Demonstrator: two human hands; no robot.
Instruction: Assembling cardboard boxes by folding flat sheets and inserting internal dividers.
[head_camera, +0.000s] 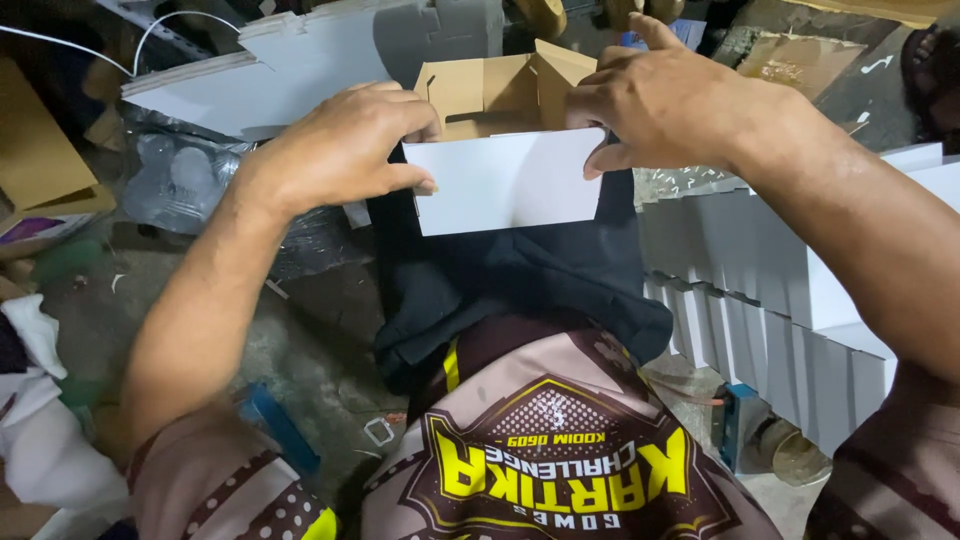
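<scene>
The half-folded white cardboard box (508, 180) sits between the hands: left hand (345, 150) pinches its left edge, right hand (660, 100) its right.

Box (510, 185) held between left hand (340, 150) and right hand (660, 105): white outside, plain brown cardboard inside. Cloth (520, 285) just below the hands: black. Shirt (560, 450) nearer the body: beige with dark brown panels, yellow emblem, dotted sleeve trim. Stacked boxes (800, 300) under the right forearm: white. Flat sheets (300, 60) beyond the left hand: white.
</scene>
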